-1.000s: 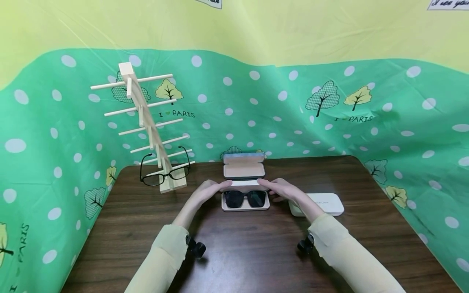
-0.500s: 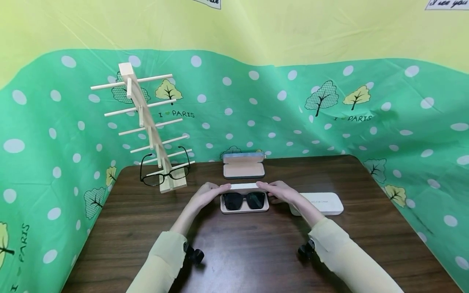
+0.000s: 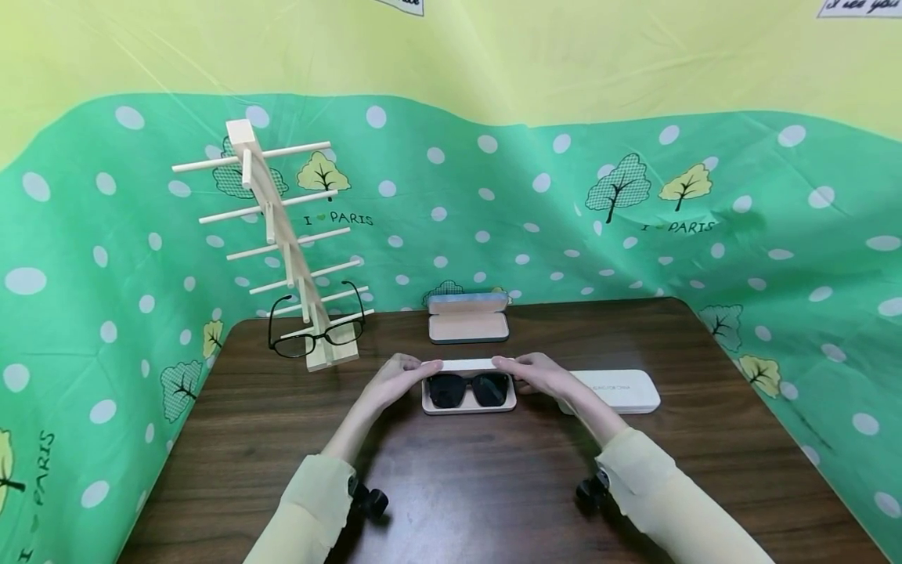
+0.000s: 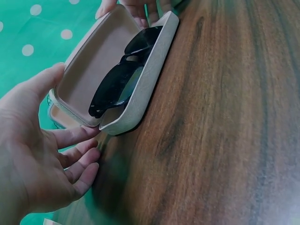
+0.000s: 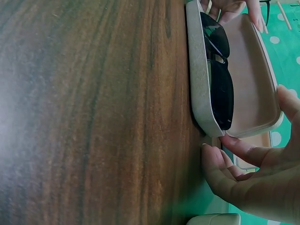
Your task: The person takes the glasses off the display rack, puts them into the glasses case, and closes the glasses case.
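Observation:
A pale glasses case (image 3: 469, 410) stands with its lid raised in the middle of the table, and black sunglasses (image 3: 451, 390) lie inside it, lenses towards me. My left hand (image 3: 396, 379) holds the left end of the lid. In the left wrist view its thumb (image 4: 50, 77) is on the lid's edge and its index finger is at the hinge corner. The right hand (image 3: 544, 373) grips the opposite end the same way, its thumb (image 5: 287, 101) on the lid's edge in the right wrist view.
Behind stands a second glasses case (image 3: 468, 327), blue-grey and opened. A closed white case (image 3: 623, 390) lies beside my right forearm. At back left, a wooden rack (image 3: 282, 227) with pegs carries black-framed glasses (image 3: 317, 345). A green patterned cloth (image 3: 493, 204) hangs behind the table (image 3: 465, 501).
Both hands have come slightly towards me with the glasses case. Its lid has tipped a little forward over the sunglasses.

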`<state>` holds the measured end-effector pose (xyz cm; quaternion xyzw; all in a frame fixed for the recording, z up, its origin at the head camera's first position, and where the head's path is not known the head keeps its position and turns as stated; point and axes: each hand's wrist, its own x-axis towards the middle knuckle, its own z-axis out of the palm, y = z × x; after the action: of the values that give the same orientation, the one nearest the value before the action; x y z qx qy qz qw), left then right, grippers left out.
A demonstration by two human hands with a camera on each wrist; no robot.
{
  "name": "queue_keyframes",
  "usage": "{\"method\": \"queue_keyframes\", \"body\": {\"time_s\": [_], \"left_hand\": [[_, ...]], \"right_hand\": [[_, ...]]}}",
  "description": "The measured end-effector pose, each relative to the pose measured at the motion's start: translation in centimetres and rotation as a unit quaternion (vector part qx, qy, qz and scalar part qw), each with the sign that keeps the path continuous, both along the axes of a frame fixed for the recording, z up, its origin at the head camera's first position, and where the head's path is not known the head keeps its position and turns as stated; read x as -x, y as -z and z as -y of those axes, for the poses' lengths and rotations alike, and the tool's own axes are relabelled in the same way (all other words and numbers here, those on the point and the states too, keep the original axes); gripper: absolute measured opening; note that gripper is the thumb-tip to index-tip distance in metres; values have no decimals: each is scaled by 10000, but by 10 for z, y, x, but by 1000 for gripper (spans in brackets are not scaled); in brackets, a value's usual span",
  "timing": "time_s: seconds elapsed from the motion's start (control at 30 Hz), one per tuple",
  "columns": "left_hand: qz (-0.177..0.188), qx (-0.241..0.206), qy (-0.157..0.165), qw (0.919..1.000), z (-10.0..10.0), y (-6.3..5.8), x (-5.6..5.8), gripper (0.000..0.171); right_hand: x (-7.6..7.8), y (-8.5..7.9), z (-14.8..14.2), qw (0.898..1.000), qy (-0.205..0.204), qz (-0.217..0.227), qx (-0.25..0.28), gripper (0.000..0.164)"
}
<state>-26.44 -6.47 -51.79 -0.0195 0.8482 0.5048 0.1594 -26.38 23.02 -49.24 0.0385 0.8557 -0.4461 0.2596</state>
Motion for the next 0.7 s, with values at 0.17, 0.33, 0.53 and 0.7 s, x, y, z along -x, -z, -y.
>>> {"method": "queue_keyframes", "body": {"time_s": [0.17, 0.33, 0.53, 0.7], "left_hand": [[-52, 85, -31, 9999, 0, 1, -3, 92], [-115, 157, -55, 9998, 1, 3, -5, 87], [-96, 187, -38, 9998, 1, 4, -5, 88], [-124, 158, -17, 9998, 1, 3, -5, 85]], "right_hand": [[-3, 3, 1, 9999, 26, -97, 4, 90], [-3, 2, 0, 9999, 15, -119, -13, 89], [-3, 3, -2, 9999, 0, -48, 132, 88], [-2, 4, -2, 9997, -55, -39, 229, 83]]}}
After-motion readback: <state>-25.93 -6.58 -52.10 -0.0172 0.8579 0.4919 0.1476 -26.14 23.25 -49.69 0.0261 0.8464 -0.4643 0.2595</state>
